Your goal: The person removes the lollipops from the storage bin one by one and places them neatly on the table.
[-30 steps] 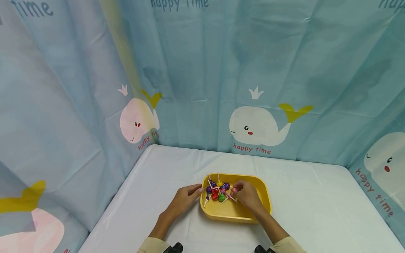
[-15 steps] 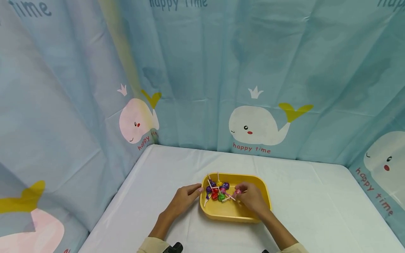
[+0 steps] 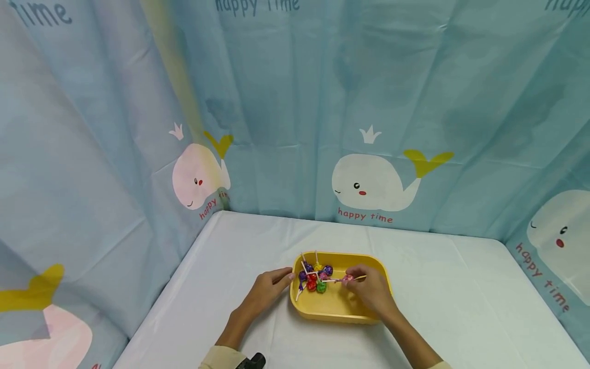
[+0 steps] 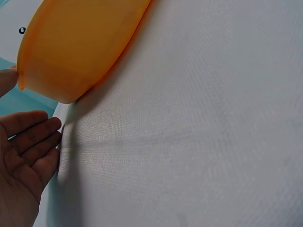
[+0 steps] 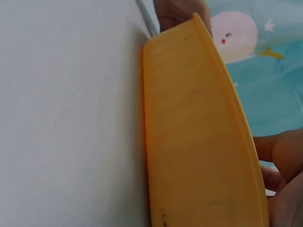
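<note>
A yellow plastic tray [image 3: 322, 310] stands on the white-covered table, with a cluster of wrapped lollipops in its left half: purple, a yellow lollipop [image 3: 318, 267], red, a pink one and a green lollipop [image 3: 321, 287]. My right hand [image 3: 371, 291] reaches over the tray's right half and pinches a pink lollipop [image 3: 348, 279], its stick pointing left towards the cluster. My left hand [image 3: 266, 292] is at the tray's left end. In the left wrist view its thumb [image 4: 8, 80] touches the rim while the other fingers extend loosely beside the tray wall. The right wrist view hides the lollipops behind the tray wall [image 5: 199, 123].
White cloth [image 3: 442, 302] covers the tabletop around the tray. Behind and beside the table hangs a light blue curtain [image 3: 286, 169] printed with whales.
My right hand has drawn the pink lollipop slightly to the right, away from the cluster, and its stick has swung round to point left. My left hand keeps its place at the tray.
</note>
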The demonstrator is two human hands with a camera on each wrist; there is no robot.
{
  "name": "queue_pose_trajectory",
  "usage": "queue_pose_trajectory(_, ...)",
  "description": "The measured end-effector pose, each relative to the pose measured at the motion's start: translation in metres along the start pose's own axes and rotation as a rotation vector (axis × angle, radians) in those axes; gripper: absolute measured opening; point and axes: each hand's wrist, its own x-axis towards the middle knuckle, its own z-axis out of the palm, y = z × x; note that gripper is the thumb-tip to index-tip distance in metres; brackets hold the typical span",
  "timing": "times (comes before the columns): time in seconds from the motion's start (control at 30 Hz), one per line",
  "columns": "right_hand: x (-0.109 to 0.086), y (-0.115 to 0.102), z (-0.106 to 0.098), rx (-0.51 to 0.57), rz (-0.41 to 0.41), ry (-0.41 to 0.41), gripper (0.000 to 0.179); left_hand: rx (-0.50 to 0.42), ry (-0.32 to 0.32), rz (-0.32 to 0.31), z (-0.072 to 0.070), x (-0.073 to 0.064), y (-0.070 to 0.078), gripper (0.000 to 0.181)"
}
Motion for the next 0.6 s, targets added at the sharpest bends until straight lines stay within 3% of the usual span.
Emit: queue_pose_trajectory(0.6,-0.007,0.001,-0.015,0.135,0.038,0.036,0.026,-0.049,-0.007,-0.017,0.0,0.002,-0.002,0.06)
